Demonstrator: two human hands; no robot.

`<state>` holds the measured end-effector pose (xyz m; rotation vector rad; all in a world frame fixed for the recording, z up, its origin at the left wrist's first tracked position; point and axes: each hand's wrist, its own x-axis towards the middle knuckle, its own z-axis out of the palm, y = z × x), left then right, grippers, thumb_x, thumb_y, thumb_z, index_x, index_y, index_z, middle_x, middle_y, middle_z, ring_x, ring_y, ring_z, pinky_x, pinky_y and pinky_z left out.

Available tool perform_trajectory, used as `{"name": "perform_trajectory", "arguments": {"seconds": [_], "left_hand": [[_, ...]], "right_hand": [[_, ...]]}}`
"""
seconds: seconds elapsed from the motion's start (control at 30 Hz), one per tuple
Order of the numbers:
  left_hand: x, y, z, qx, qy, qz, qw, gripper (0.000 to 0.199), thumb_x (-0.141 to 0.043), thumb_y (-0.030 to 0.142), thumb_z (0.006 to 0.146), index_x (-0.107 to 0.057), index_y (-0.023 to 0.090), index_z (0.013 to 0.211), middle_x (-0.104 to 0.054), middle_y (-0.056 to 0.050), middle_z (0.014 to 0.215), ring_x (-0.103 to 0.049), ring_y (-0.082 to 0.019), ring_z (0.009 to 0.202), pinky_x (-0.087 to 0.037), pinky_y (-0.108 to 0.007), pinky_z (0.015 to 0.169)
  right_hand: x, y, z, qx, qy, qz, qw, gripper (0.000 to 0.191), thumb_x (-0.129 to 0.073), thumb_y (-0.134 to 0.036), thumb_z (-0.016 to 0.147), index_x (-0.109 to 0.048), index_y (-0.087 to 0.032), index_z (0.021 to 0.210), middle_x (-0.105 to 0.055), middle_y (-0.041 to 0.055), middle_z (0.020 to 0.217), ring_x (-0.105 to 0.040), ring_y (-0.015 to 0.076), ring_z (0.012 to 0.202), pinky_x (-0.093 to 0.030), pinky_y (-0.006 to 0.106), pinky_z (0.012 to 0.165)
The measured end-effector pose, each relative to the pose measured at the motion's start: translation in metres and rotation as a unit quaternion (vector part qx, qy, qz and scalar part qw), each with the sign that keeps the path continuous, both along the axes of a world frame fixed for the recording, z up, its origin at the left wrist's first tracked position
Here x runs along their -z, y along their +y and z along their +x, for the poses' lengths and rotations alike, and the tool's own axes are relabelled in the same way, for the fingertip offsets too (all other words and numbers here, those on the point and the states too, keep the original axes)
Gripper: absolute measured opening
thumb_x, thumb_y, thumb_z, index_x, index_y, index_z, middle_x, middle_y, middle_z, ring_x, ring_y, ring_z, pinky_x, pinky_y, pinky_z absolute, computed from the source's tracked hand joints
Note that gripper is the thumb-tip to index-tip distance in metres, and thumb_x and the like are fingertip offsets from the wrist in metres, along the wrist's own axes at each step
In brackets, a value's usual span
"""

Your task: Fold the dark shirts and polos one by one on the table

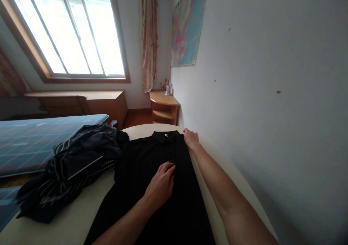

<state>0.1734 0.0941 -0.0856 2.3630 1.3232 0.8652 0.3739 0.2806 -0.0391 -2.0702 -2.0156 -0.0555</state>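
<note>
Head view: the black shirt lies on the table, its collar label illegible and its lower end cut off by the frame. Left hand: fingers loosely bent, resting on the shirt front. Right hand: fingers curled at the shoulder edge; grip cannot be determined. Shelf contents are indistinct.

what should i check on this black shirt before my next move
1. Collar at the far end, label showing: ok
2. Left hand on the shirt front: ok
3. Right hand at the shoulder edge: ok
4. Sides even: not ok, left spreads wider, right runs nearly straight
5. Hem flat: cannot tell, out of view
6. Gap from clothes pile: cannot tell, dark against dark
</note>
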Motion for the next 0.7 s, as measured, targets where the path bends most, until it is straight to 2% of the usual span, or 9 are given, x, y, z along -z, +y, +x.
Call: {"name": "perform_trajectory", "arguments": {"seconds": [0.1, 0.17, 0.23, 0.3, 0.37, 0.43, 0.53, 0.6, 0.7], "left_hand": [[0.001, 0.001, 0.0, -0.009, -0.009, -0.002, 1.0, 0.045, -0.043, 0.015, 0.09, -0.055, 0.017, 0.134, -0.055, -0.009, 0.14, -0.043, -0.023, 0.138, -0.039, -0.043, 0.116], [0.0, 0.003, 0.0, -0.045, -0.015, -0.013, 0.999, 0.047, -0.042, 0.012, 0.089, -0.052, 0.014, 0.135, -0.056, -0.011, 0.139, -0.04, -0.023, 0.14, -0.036, -0.044, 0.117], [-0.001, 0.005, -0.001, -0.089, -0.021, -0.036, 0.995, 0.048, -0.04, 0.011, 0.088, -0.052, 0.011, 0.135, -0.059, -0.013, 0.137, -0.045, -0.023, 0.137, -0.037, -0.041, 0.116], [-0.003, 0.007, -0.003, -0.111, -0.022, -0.058, 0.992, 0.047, -0.039, 0.01, 0.088, -0.052, 0.011, 0.134, -0.061, -0.013, 0.135, -0.054, -0.022, 0.129, -0.04, -0.038, 0.113], [-0.005, 0.008, -0.005, -0.107, -0.01, -0.063, 0.992, 0.046, -0.038, 0.012, 0.089, -0.052, 0.012, 0.133, -0.063, -0.013, 0.132, -0.058, -0.021, 0.124, -0.043, -0.036, 0.11], [-0.006, 0.008, -0.007, -0.09, 0.017, -0.05, 0.995, 0.043, -0.038, 0.015, 0.093, -0.054, 0.013, 0.132, -0.062, -0.012, 0.133, -0.056, -0.022, 0.127, -0.041, -0.038, 0.112], [-0.005, 0.007, -0.008, -0.069, 0.057, -0.033, 0.995, 0.04, -0.037, 0.023, 0.097, -0.053, 0.014, 0.133, -0.058, -0.012, 0.14, -0.049, -0.023, 0.135, -0.035, -0.041, 0.116], [-0.006, 0.006, -0.009, -0.058, 0.079, -0.03, 0.995, 0.042, -0.039, 0.029, 0.099, -0.051, 0.015, 0.137, -0.054, -0.011, 0.144, -0.044, -0.023, 0.139, -0.032, -0.042, 0.118], [-0.008, 0.004, -0.008, -0.041, 0.113, -0.023, 0.993, 0.047, -0.043, 0.036, 0.098, -0.049, 0.018, 0.14, -0.045, -0.008, 0.152, -0.037, -0.024, 0.143, -0.028, -0.045, 0.12]], "right_hand": [[-0.002, -0.012, -0.005, 0.019, 0.008, 0.027, 0.999, 0.046, -0.026, -0.008, 0.096, -0.052, -0.017, 0.133, -0.06, 0.0143, 0.132, -0.057, 0.0232, 0.117, -0.04, 0.035, 0.092], [-0.006, -0.021, -0.011, 0.013, 0.026, 0.04, 0.999, 0.046, -0.026, -0.01, 0.095, -0.055, -0.017, 0.13, -0.058, 0.0134, 0.134, -0.055, 0.023, 0.118, -0.041, 0.033, 0.094], [-0.009, -0.032, -0.02, -0.007, 0.048, 0.036, 0.998, 0.044, -0.028, -0.013, 0.096, -0.059, -0.016, 0.127, -0.059, 0.0125, 0.133, -0.056, 0.0231, 0.118, -0.041, 0.032, 0.096], [-0.007, -0.044, -0.03, -0.029, 0.058, 0.017, 0.998, 0.044, -0.03, -0.019, 0.097, -0.056, -0.014, 0.131, -0.057, 0.0138, 0.137, -0.053, 0.0244, 0.122, -0.039, 0.033, 0.101], [0.002, -0.055, -0.041, -0.036, 0.059, -0.01, 0.998, 0.052, -0.031, -0.031, 0.098, -0.046, -0.007, 0.143, -0.049, 0.0177, 0.146, -0.046, 0.0274, 0.131, -0.034, 0.036, 0.108], [0.014, -0.063, -0.049, -0.031, 0.063, -0.052, 0.996, 0.066, -0.03, -0.044, 0.099, -0.033, -0.003, 0.151, -0.035, 0.0195, 0.156, -0.033, 0.031, 0.142, -0.026, 0.041, 0.115], [0.029, -0.068, -0.055, -0.017, 0.074, -0.099, 0.992, 0.076, -0.023, -0.056, 0.098, -0.022, -0.007, 0.156, -0.019, 0.0146, 0.163, -0.014, 0.0326, 0.15, -0.013, 0.049, 0.119], [0.032, -0.067, -0.056, -0.016, 0.084, -0.112, 0.99, 0.077, -0.02, -0.06, 0.098, -0.02, -0.01, 0.157, -0.013, 0.0114, 0.165, -0.009, 0.032, 0.151, -0.008, 0.052, 0.12], [0.026, -0.065, -0.054, -0.024, 0.097, -0.12, 0.988, 0.077, -0.02, -0.06, 0.098, -0.022, -0.011, 0.157, -0.014, 0.011, 0.164, -0.009, 0.0311, 0.151, -0.005, 0.055, 0.119]]}}
